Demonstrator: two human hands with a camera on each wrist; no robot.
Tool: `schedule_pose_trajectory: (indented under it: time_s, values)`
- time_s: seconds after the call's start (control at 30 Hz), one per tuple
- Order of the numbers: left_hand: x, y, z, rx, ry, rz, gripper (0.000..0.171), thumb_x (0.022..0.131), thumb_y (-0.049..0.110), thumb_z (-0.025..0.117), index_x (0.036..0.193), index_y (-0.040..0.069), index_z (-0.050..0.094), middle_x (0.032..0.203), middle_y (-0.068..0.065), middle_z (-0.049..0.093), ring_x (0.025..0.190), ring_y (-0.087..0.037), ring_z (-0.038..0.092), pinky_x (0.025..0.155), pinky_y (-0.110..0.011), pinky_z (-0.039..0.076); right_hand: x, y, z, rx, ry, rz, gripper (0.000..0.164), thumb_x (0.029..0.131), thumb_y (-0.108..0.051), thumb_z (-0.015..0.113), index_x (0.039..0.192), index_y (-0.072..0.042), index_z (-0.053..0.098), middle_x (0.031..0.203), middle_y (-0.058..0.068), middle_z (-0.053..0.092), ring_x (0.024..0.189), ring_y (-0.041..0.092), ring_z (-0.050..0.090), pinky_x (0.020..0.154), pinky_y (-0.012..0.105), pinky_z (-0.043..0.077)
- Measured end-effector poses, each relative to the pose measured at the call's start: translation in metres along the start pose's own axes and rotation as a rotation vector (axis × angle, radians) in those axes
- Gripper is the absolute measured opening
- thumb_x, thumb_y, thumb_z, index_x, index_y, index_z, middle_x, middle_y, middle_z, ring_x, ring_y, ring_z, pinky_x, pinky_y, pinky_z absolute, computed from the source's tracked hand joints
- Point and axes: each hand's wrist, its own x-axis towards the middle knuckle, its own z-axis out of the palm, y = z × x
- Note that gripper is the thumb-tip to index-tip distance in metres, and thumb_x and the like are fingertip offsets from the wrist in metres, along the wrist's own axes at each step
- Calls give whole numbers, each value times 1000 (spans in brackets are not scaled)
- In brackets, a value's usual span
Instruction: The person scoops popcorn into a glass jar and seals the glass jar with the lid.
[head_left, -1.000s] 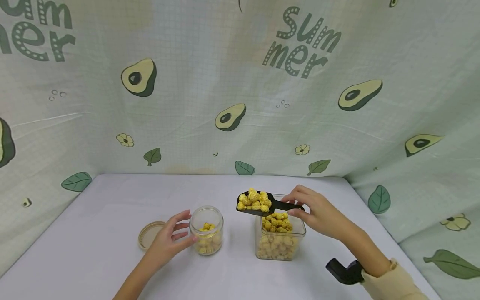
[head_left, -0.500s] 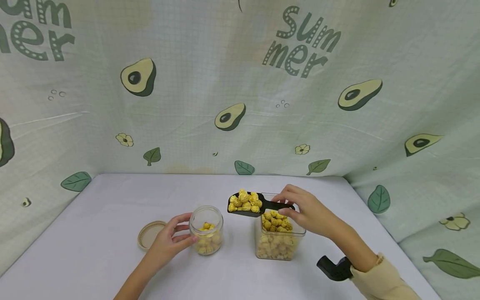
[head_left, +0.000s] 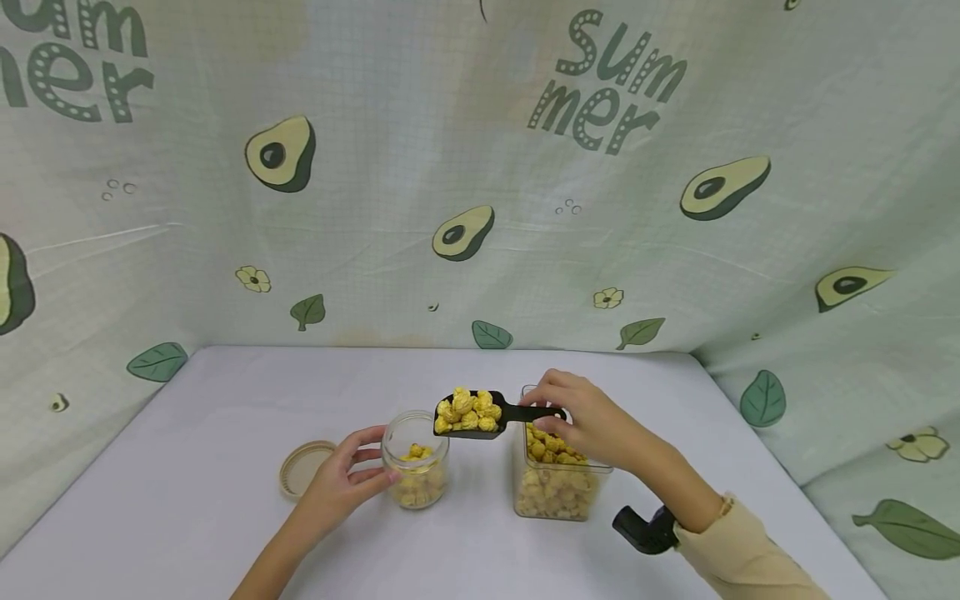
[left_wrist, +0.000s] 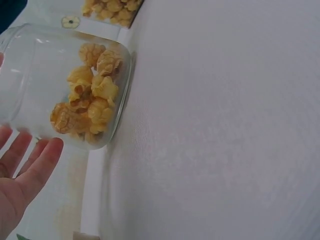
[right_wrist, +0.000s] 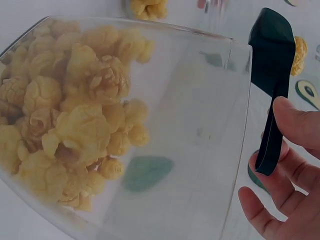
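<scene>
My left hand [head_left: 341,479] is spread at the left side of a clear glass jar [head_left: 415,429], fingertips and thumb at its wall. In the left wrist view the jar [left_wrist: 47,85] holds several pieces of yellow popcorn [left_wrist: 95,95] at its bottom. My right hand [head_left: 592,417] pinches the handle of a black scoop [head_left: 513,412], heaped with popcorn [head_left: 468,410]. The scoop's front edge overlaps the jar's right rim in the head view. Right of the jar stands a clear square container [head_left: 557,492] part-filled with popcorn, below my right hand.
A round beige-rimmed lid [head_left: 300,467] lies on the white-covered table [head_left: 247,392] behind my left hand. A black curved device [head_left: 645,531] is at my right wrist. A curtain [head_left: 360,167] printed with avocados and leaves hangs behind the table.
My right hand has carried the loaded scoop leftward from above the square container to the jar's right rim. My left hand and the jar have stayed in place.
</scene>
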Motion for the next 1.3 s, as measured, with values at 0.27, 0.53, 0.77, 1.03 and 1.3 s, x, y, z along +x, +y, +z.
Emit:
schedule_pose_trajectory:
  time_s: [0.27, 0.53, 0.77, 1.03, 1.3]
  values:
    - [1, 1, 0, 9, -4, -42, 60, 79, 13, 74, 131, 4, 45, 135, -14, 44, 116, -29, 49, 88, -23, 52, 9, -5, 6, -63, -3, -19, 20, 83, -14, 69, 103, -15, 66, 89, -7, 56, 77, 9, 48, 70, 24, 42]
    - [1, 0, 1, 9, 10, -35, 60, 77, 11, 75, 129, 3, 47, 134, -14, 46, 114, -28, 50, 88, -23, 52, 21, -10, 10, -158, -36, -3, 20, 84, -18, 68, 104, -18, 66, 89, -8, 55, 80, 9, 49, 75, 30, 40]
    - [1, 0, 1, 3, 4, -27, 59, 78, 10, 74, 129, 3, 46, 134, -15, 45, 116, -32, 48, 88, -24, 52, 29, -14, 12, -204, -44, -25, 19, 83, -16, 69, 102, -16, 67, 89, -5, 57, 82, 11, 52, 77, 33, 41]
    - [0, 2, 1, -7, -3, -39, 60, 78, 11, 74, 130, 3, 45, 135, -16, 45, 117, -34, 49, 89, -24, 52, 33, -19, 12, -251, -52, 0, 16, 84, -16, 69, 100, -18, 68, 89, -7, 57, 85, 12, 52, 77, 32, 39]
    - [0, 2, 0, 2, -9, -57, 60, 79, 13, 73, 131, 4, 44, 136, -15, 44, 117, -32, 50, 88, -24, 52, 36, -21, 11, -335, -11, -57, 16, 82, -15, 70, 98, -18, 68, 88, -4, 56, 86, 14, 52, 76, 34, 39]
